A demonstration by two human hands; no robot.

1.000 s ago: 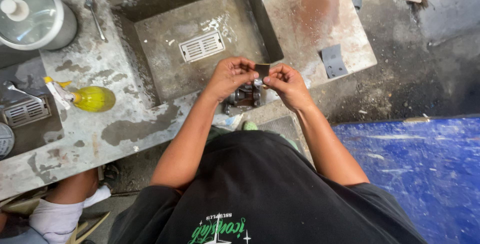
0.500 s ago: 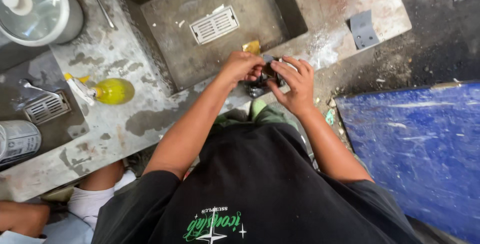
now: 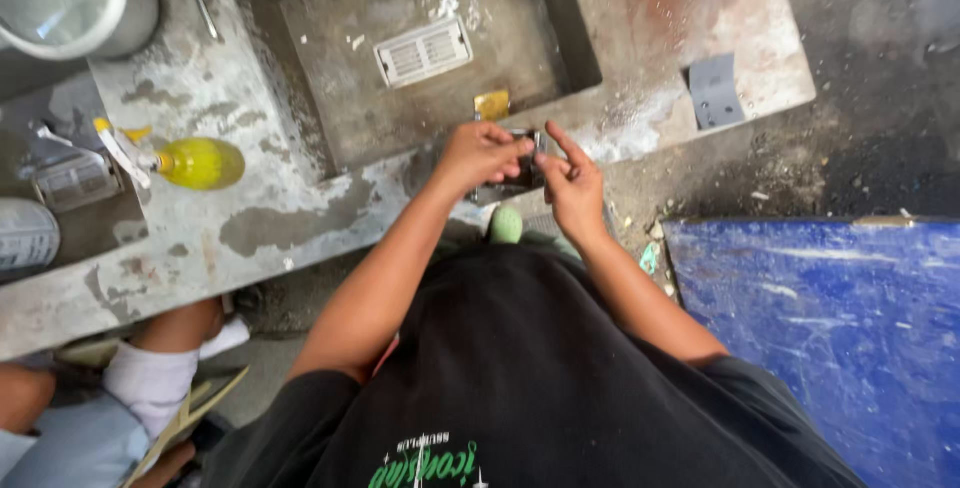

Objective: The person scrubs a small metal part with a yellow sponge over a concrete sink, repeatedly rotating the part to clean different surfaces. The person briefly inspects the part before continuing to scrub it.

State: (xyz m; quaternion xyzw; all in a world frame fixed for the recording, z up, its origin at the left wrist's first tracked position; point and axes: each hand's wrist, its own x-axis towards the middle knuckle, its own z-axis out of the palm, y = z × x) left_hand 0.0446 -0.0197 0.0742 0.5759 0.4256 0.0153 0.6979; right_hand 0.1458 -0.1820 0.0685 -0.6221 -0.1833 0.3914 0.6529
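Both forearms are bent inward and meet in front of the body, above the near edge of the concrete desk (image 3: 250, 238). The left hand (image 3: 480, 153) is curled, its fingers clenched on a small dark metal part (image 3: 515, 176) from the left side. The right hand (image 3: 572, 183) meets it from the right, thumb and lower fingers touching the same part, index finger raised straight and free. The part is held between the two hands, clear of the desk surface, just below a small yellow tag (image 3: 492, 104) at the edge of the sunken basin (image 3: 330, 98). A white slotted grille (image 3: 423, 51) lies in the basin. A yellow spray bottle (image 3: 190, 162) lies on its side, well apart to the left. A blue board (image 3: 830, 328) lies to the right.
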